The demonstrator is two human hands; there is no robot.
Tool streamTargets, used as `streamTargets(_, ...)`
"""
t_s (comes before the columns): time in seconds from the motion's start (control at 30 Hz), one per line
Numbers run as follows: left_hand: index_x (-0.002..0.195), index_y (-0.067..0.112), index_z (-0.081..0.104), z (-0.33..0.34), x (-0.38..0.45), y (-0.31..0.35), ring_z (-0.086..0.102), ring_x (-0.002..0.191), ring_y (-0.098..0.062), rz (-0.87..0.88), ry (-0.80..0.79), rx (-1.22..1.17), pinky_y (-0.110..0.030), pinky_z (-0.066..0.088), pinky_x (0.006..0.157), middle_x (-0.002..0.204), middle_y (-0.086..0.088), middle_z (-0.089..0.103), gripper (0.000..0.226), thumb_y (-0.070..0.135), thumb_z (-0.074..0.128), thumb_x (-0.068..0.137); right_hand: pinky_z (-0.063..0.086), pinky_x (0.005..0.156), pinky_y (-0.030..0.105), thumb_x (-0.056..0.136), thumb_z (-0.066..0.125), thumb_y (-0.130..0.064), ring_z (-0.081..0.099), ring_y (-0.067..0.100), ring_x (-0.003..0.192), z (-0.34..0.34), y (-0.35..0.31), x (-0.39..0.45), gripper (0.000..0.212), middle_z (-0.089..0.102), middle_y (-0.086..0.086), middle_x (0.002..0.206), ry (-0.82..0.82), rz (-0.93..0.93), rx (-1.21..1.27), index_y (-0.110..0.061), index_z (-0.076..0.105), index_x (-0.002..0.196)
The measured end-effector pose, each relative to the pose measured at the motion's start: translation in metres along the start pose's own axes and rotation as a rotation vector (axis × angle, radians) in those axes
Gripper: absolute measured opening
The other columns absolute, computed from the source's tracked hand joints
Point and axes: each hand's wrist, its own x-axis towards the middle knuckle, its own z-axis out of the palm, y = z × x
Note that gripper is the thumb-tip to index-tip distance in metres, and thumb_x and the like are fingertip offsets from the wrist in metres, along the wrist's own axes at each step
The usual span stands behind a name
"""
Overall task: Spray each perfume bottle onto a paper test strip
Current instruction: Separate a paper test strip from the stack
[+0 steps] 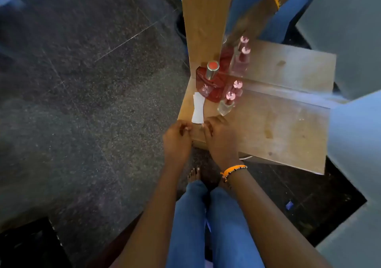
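Both hands sit at the near corner of the wooden shelf [278, 127], fingers curled in. The left hand [177, 136] and the right hand [219, 137] are a little apart, fingertips bent toward each other — whether they pinch anything I cannot tell (it blurs there). The white paper strips [198, 108] lie just beyond them, nearly touching the right hand. Past the strips stand the red perfume bottle [210, 82] and two small clear bottles [227, 102] with pink caps, against a mirror [288, 65].
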Motion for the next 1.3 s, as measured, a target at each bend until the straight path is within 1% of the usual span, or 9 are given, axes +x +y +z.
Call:
streamTargets(0.1, 0.096, 0.011, 0.069, 0.006, 0.014, -0.002, 0.066, 0.082, -0.02, 0.02, 0.041, -0.04, -0.035, 0.055, 0.077, 0.093, -0.006, 0.071, 0.026, 0.0, 0.047, 0.088, 0.036, 0.066, 0.032, 0.089, 0.056, -0.017, 0.056, 0.03, 0.083, 0.01, -0.001, 0.011, 0.016, 0.06, 0.015, 0.101, 0.072, 0.074, -0.029, -0.003, 0.063, 0.093)
streamTargets(0.27, 0.091, 0.014, 0.071, 0.01, 0.028, 0.002, 0.065, 0.077, -0.012, 0.084, 0.073, -0.006, -0.012, 0.046, 0.065, 0.092, -0.003, 0.072, 0.025, 0.003, 0.048, 0.087, 0.036, 0.065, 0.032, 0.084, 0.064, -0.025, 0.057, 0.031, 0.085, 0.02, -0.003, 0.013, 0.025, 0.06, 0.013, 0.104, 0.126, 0.053, -0.146, -0.005, 0.06, 0.1)
streamTargets(0.4, 0.087, 0.019, 0.073, 0.012, 0.036, -0.002, 0.067, 0.071, -0.017, 0.083, 0.082, -0.039, -0.036, 0.057, 0.072, 0.084, -0.001, 0.072, 0.029, 0.006, 0.047, 0.084, 0.036, 0.063, 0.028, 0.086, 0.063, -0.021, 0.061, 0.028, 0.085, 0.023, 0.001, 0.012, 0.023, 0.061, 0.011, 0.108, 0.152, -0.037, -0.192, -0.008, 0.062, 0.104)
streamTargets(0.53, 0.081, 0.024, 0.073, 0.014, 0.038, -0.009, 0.068, 0.067, -0.023, 0.101, 0.103, -0.121, -0.045, 0.058, 0.07, 0.076, 0.0, 0.071, 0.03, 0.01, 0.046, 0.078, 0.045, 0.061, 0.03, 0.081, 0.063, -0.01, 0.062, 0.028, 0.08, 0.023, 0.014, 0.014, 0.016, 0.063, 0.011, 0.1, 0.151, -0.224, -0.151, -0.005, 0.067, 0.095)
streamTargets(0.77, 0.072, 0.032, 0.069, 0.016, 0.041, -0.015, 0.068, 0.071, -0.021, 0.15, 0.108, -0.144, -0.044, 0.058, 0.074, 0.078, 0.003, 0.071, 0.031, 0.01, 0.049, 0.079, 0.048, 0.051, 0.033, 0.078, 0.061, -0.011, 0.061, 0.029, 0.065, 0.028, 0.027, 0.022, 0.012, 0.064, 0.013, 0.081, 0.249, -0.368, -0.15, -0.002, 0.069, 0.079)
streamTargets(0.87, 0.079, 0.027, 0.073, 0.016, 0.041, -0.016, 0.068, 0.074, -0.02, 0.156, 0.098, -0.153, -0.044, 0.057, 0.077, 0.082, 0.002, 0.072, 0.03, 0.007, 0.05, 0.08, 0.046, 0.047, 0.031, 0.08, 0.061, -0.007, 0.059, 0.028, 0.06, 0.032, 0.027, 0.019, 0.011, 0.063, 0.013, 0.075, 0.307, -0.361, -0.194, -0.002, 0.068, 0.074)
streamTargets(1.03, 0.085, 0.024, 0.074, 0.011, 0.041, -0.012, 0.069, 0.077, -0.019, 0.115, 0.028, -0.18, -0.043, 0.057, 0.078, 0.083, 0.001, 0.072, 0.025, 0.014, 0.052, 0.08, 0.046, 0.049, 0.032, 0.081, 0.062, -0.008, 0.057, 0.025, 0.06, 0.033, 0.023, 0.017, 0.01, 0.063, 0.013, 0.079, 0.353, -0.315, -0.127, -0.002, 0.066, 0.075)
streamTargets(1.13, 0.077, 0.027, 0.072, 0.008, 0.04, -0.011, 0.069, 0.079, -0.018, 0.096, -0.013, -0.211, -0.044, 0.057, 0.081, 0.08, 0.001, 0.072, 0.017, 0.02, 0.058, 0.082, 0.049, 0.053, 0.035, 0.08, 0.063, -0.004, 0.058, 0.025, 0.064, 0.033, 0.023, 0.018, 0.005, 0.064, 0.012, 0.082, 0.367, -0.286, -0.062, -0.002, 0.066, 0.076)
streamTargets(1.3, 0.077, 0.031, 0.07, 0.01, 0.041, -0.012, 0.068, 0.074, -0.015, 0.118, 0.016, -0.144, -0.044, 0.057, 0.079, 0.072, 0.006, 0.07, 0.002, 0.03, 0.068, 0.077, 0.051, 0.063, 0.031, 0.073, 0.072, -0.002, 0.056, 0.012, 0.069, 0.025, 0.025, 0.02, 0.01, 0.063, 0.001, 0.074, 0.349, -0.21, 0.155, -0.01, 0.066, 0.07)
